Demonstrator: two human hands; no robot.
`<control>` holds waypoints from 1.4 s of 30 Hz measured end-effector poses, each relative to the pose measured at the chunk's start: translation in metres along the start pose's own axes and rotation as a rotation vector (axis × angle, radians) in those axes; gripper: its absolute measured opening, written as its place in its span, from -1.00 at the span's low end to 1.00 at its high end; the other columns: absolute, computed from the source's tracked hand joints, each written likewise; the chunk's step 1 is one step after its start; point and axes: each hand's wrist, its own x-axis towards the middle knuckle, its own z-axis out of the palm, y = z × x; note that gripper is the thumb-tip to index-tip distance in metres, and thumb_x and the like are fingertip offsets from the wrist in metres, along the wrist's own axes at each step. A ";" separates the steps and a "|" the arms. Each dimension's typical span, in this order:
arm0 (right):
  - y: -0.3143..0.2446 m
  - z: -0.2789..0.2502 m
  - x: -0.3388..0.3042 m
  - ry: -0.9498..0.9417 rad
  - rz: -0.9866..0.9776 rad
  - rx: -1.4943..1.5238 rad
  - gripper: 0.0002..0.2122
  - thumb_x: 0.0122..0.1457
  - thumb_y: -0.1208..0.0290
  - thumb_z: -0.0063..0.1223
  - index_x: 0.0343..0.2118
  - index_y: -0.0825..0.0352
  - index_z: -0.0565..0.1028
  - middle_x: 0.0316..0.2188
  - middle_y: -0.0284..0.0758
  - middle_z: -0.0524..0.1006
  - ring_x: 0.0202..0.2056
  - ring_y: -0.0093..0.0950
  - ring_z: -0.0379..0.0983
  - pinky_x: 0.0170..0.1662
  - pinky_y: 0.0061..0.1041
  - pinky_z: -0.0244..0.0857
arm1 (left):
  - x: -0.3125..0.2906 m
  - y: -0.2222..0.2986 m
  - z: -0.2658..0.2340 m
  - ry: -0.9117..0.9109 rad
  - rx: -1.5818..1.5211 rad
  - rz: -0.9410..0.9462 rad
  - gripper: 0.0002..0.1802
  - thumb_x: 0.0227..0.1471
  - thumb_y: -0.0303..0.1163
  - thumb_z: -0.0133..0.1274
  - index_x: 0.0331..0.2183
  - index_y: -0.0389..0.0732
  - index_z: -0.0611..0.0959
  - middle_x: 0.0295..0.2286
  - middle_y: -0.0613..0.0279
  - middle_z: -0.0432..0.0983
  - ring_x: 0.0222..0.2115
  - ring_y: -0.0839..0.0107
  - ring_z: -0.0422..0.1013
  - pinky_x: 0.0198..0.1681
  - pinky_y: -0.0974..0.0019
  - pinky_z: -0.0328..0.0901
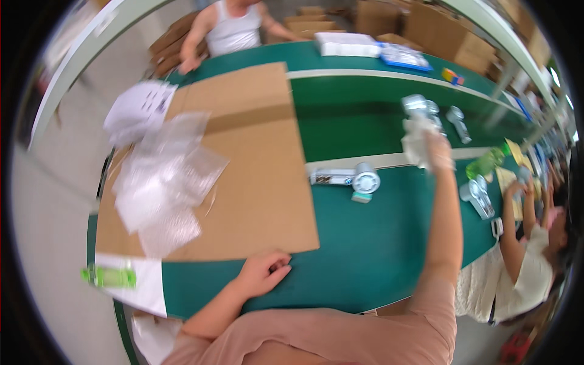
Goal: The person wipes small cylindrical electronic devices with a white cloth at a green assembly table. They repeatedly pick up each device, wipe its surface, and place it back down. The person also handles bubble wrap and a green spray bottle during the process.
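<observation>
My right hand [437, 149] is stretched far out over the green table, slightly blurred. Its fingers are closed on a crumpled white cloth or wrap [415, 141]; I cannot tell which. A shiny silvery device [415, 104] sits at the far end of the wrap, and whether the hand also grips it is hidden. Similar handheld devices [458, 124] lie just beyond. My left hand [263, 274] rests loosely curled at the cardboard's near edge, with nothing visible in it. Between the hands lies a grey device with a round head and handle [365, 180], a small teal-and-white block [361, 198] beside it.
A large cardboard sheet [255, 201] bears clear bubble bags [164, 176] and white papers [140, 109]. Green bottles [115, 277] [486, 163] lie at left and right. Another grey device [479, 198] lies at right. Co-workers stand across the table [234, 27] and sit at right [523, 261].
</observation>
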 end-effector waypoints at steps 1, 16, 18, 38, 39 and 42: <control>-0.018 -0.023 -0.025 -0.049 0.155 0.697 -0.60 0.20 0.13 0.02 -0.10 0.41 0.46 -0.27 -0.28 0.54 -0.27 -0.49 0.46 -0.19 -0.48 0.35 | 0.002 -0.001 0.001 -0.007 -0.027 0.021 -0.83 -0.03 -0.48 0.15 -0.30 -0.23 0.58 -0.50 0.27 0.48 -0.54 0.55 0.38 -0.47 0.48 0.30; -0.249 0.019 -0.336 -0.858 0.429 1.235 -0.70 0.29 0.30 -0.12 -0.03 0.39 0.40 -0.25 -0.30 0.51 -0.30 -0.52 0.43 -0.18 -0.52 0.32 | 0.004 0.006 -0.010 0.263 -0.829 -0.159 -0.45 0.22 -0.11 -0.11 0.09 -0.30 0.37 -0.01 0.07 0.35 0.01 0.33 0.30 0.06 0.26 0.22; -0.257 0.016 -0.349 -0.966 0.574 1.362 -0.66 0.28 0.31 -0.10 0.03 0.41 0.35 -0.16 -0.27 0.49 -0.23 -0.48 0.45 -0.12 -0.49 0.33 | 0.003 0.016 -0.018 0.292 -0.567 -0.227 -0.41 0.22 -0.08 -0.13 0.11 -0.31 0.34 0.01 0.06 0.34 0.03 0.31 0.28 0.07 0.24 0.21; -0.207 -0.031 -0.290 -0.316 -0.198 1.145 -0.62 0.24 0.33 -0.10 0.05 0.45 0.30 0.02 -0.14 0.39 -0.01 -0.30 0.37 0.07 -0.29 0.22 | -0.015 0.021 -0.017 0.014 -0.986 -0.451 -0.62 0.17 -0.29 -0.11 -0.06 -0.35 0.44 -0.29 0.11 0.51 -0.35 0.36 0.49 -0.37 0.37 0.41; -0.205 -0.018 -0.294 -0.396 -0.298 0.806 -0.66 0.21 0.35 -0.07 -0.03 0.49 0.38 0.02 -0.11 0.38 0.01 -0.26 0.35 0.09 -0.30 0.19 | -0.016 0.019 -0.016 -0.005 -1.087 -0.464 -0.63 0.17 -0.29 -0.12 -0.08 -0.34 0.46 -0.29 0.11 0.52 -0.36 0.37 0.49 -0.38 0.37 0.42; -0.224 0.014 -0.285 -0.526 -0.948 0.374 -0.61 0.05 0.34 0.09 -0.03 0.32 0.49 0.16 -0.01 0.26 0.16 -0.05 0.19 0.22 -0.29 0.03 | -0.020 0.020 -0.009 0.122 -1.127 -0.516 -0.63 0.17 -0.24 -0.12 -0.11 -0.33 0.48 -0.32 0.13 0.53 -0.37 0.40 0.50 -0.39 0.37 0.42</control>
